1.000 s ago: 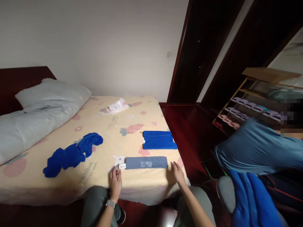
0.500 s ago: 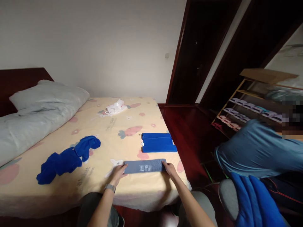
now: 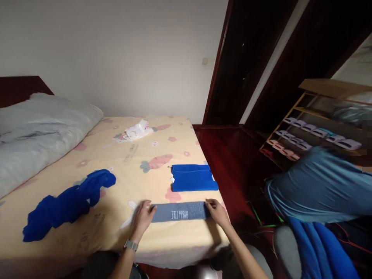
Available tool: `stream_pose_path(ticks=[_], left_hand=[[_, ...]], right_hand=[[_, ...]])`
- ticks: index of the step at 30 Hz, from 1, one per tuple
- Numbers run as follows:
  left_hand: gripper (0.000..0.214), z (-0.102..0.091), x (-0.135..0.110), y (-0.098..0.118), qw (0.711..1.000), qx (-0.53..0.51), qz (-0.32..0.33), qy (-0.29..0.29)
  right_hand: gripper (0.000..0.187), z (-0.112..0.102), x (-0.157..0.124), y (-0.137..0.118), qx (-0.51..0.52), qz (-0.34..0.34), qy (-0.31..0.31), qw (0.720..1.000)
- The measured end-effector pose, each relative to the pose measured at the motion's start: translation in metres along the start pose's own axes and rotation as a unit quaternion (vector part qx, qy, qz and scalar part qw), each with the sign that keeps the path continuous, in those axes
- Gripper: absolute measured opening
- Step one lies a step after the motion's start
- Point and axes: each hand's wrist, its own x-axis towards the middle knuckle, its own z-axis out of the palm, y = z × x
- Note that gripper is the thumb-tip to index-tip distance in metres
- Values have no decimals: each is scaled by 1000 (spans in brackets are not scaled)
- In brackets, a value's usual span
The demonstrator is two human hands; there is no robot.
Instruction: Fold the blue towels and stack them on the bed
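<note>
A grey-blue towel folded into a narrow strip [image 3: 180, 212], with white lettering on it, lies near the front edge of the bed [image 3: 139, 162]. My left hand [image 3: 142, 217] grips its left end, fingers curled over the cloth. My right hand [image 3: 216, 212] pinches its right end. Just behind the strip lies a neatly folded bright blue towel [image 3: 193, 178]. A crumpled bright blue towel [image 3: 68, 202] lies on the bed to the left.
A grey pillow and duvet [image 3: 40, 131] lie at the bed's left, a white plastic bag [image 3: 136, 130] at the far end. Another person in a blue shirt [image 3: 316, 186] bends at the right beside blue cloth [image 3: 316, 248]. A slipper rack [image 3: 314, 131] stands behind.
Both my hands moved from the bed beside the strip onto its two ends and closed on them. The camera shifted slightly right and down.
</note>
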Motion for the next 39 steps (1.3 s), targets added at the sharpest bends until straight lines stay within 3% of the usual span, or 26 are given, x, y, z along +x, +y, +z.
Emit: stream_pose_path(ticks=[2, 3, 6, 8, 11, 14, 19, 24, 26, 28, 32, 37, 39], left_hand=[[30, 5, 13, 20, 992, 67, 103, 36], [30, 10, 21, 33, 984, 88, 151, 22], [41, 38, 49, 72, 947, 133, 278, -87], [48, 58, 66, 87, 925, 161, 315, -142], [46, 80, 86, 89, 922, 155, 311, -172], [41, 87, 101, 74, 948, 72, 258, -170], [37, 99, 129, 56, 984, -108, 85, -116], [36, 116, 147, 66, 994, -83, 50, -42], [36, 117, 144, 73, 996, -41, 75, 6], [36, 116, 136, 78, 988, 24, 149, 31], [42, 117, 128, 76, 941, 136, 309, -41], [48, 119, 142, 74, 931, 164, 320, -65], [50, 109, 141, 73, 931, 160, 321, -66]], right_hand=[[42, -11, 15, 0, -59, -80, 48, 994], [40, -17, 24, 0, -100, -121, 69, 985], [47, -28, 56, 2, -217, -207, 82, 951], [53, -31, 75, 7, -259, -228, 60, 937], [54, -34, 97, 17, -269, -237, 26, 933], [52, -37, 114, 28, -213, -228, -3, 950], [49, -37, 150, 40, -47, -99, -23, 994], [51, -29, 184, 33, 10, -20, 33, 999], [52, -25, 187, 25, -14, -36, 71, 997], [50, -22, 184, 18, -32, -72, 103, 992], [41, -17, 174, 13, -67, -158, 101, 980], [56, -22, 167, 6, -107, -160, 22, 981], [61, -28, 152, 2, -96, -155, 53, 982]])
